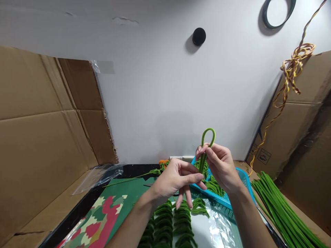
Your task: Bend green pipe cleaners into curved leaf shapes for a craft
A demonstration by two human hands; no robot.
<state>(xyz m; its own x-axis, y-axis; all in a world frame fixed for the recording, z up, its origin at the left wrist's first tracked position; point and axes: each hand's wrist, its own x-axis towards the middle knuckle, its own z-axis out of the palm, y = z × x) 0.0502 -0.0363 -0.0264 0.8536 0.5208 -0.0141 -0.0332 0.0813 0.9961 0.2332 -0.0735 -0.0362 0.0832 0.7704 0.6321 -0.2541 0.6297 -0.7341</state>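
A green pipe cleaner (208, 130) is bent into a narrow loop that stands upright in front of me. My right hand (221, 165) pinches it at the neck, below the rounded top. Lower down, my left hand (181, 175) grips the two strands between thumb and fingers, its other fingers hanging loose. Below the hands, rows of curved green pipe-cleaner pieces (164, 220) lie on a white sheet (203, 234). Behind the right hand is a blue plastic basket (243, 175) with more bent green pieces (214, 186) inside.
Long straight green pipe cleaners (281, 206) lie in a bundle at right. An orange flower (163, 163) with a green stem rests behind my left hand. A green mat (129, 193) and patterned sheet (100, 220) are at left. Cardboard (41, 120) walls both sides; twisted cord (292, 69) hangs right.
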